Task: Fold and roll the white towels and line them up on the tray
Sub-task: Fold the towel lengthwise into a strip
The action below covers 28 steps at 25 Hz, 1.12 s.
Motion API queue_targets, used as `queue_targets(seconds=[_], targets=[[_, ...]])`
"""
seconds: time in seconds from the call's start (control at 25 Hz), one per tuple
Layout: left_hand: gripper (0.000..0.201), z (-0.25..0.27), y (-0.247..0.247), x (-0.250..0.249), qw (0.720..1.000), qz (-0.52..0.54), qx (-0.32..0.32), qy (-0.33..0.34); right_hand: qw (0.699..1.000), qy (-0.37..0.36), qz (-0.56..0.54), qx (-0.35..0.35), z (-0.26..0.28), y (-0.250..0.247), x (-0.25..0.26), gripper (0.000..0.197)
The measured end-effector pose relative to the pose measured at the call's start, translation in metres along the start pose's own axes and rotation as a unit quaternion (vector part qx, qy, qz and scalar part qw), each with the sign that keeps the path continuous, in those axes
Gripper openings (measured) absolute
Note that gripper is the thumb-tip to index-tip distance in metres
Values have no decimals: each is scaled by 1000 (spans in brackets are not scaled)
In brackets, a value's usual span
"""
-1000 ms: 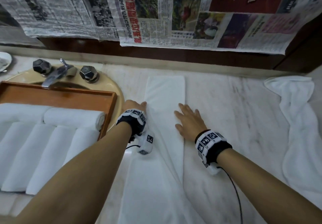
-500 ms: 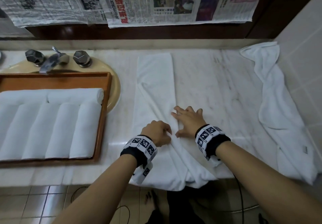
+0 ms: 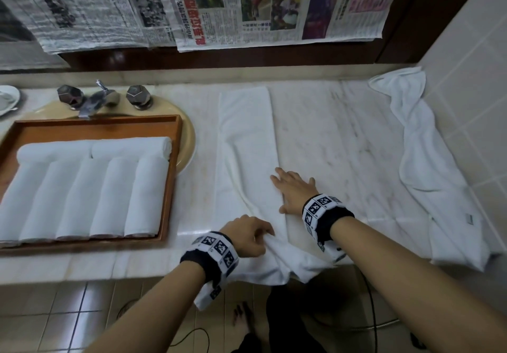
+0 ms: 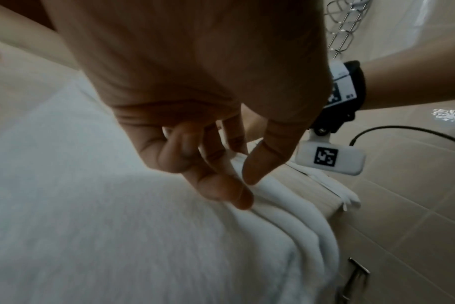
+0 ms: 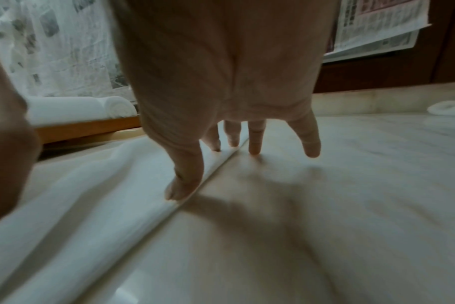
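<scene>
Towel (image 3: 245, 144) lies lengthwise on tabletop (image 3: 337, 144), still mid-fold: left hand (image 3: 248, 238) pinches its bunched near end, right hand (image 3: 295, 190) pressed flat on the fold edge; next, straighten, then roll toward tray (image 3: 175, 177).

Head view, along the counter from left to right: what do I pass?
Wooden tray holding rolled towels → long folded towel laid flat, left hand pinching its near end → right hand flat on its right edge → bare marble counter → crumpled towel by the tiled wall.
</scene>
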<state>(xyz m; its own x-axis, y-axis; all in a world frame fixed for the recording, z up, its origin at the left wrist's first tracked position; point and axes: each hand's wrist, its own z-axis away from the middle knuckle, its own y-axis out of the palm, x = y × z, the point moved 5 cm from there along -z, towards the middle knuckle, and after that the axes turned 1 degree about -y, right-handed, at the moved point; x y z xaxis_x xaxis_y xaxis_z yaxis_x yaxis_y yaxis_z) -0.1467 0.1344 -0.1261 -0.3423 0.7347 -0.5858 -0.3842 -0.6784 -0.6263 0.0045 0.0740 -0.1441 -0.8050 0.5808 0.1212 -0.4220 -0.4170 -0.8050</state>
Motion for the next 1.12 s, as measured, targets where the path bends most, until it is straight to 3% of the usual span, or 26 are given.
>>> queue_targets(seconds=[0.16, 0.28, 0.36, 0.52, 0.72, 0.84, 0.96, 1.04, 1.12], targets=[[22, 19, 3, 22, 999, 47, -17, -7, 1000, 5, -22, 2, 2, 2, 0, 91], [13, 34, 1, 41, 992, 112, 6, -54, 1000, -19, 6, 10, 3, 17, 6, 81], [11, 41, 4, 43, 984, 157, -4, -81, 999, -29, 8, 17, 5, 25, 6, 77], [46, 49, 7, 50, 970, 200, -69, -116, 999, -23, -13, 22, 4, 25, 3, 77], [24, 57, 18, 62, 958, 237, -72, -148, 999, -16, -28, 35, 6, 21, 7, 78], [30, 63, 24, 66, 954, 253, -77, -142, 999, -12, -32, 1, 15, 16, 13, 75], [34, 65, 25, 68, 954, 261, -93, -115, 994, -19, -32, -104, 36, 21, 33, 56], [38, 65, 27, 71, 946, 285, -91, -126, 992, -17, -55, -112, 50, 39, 43, 49], [39, 66, 27, 77, 932, 321, -90, -144, 992, -7, -70, -105, 57, 54, 42, 54]])
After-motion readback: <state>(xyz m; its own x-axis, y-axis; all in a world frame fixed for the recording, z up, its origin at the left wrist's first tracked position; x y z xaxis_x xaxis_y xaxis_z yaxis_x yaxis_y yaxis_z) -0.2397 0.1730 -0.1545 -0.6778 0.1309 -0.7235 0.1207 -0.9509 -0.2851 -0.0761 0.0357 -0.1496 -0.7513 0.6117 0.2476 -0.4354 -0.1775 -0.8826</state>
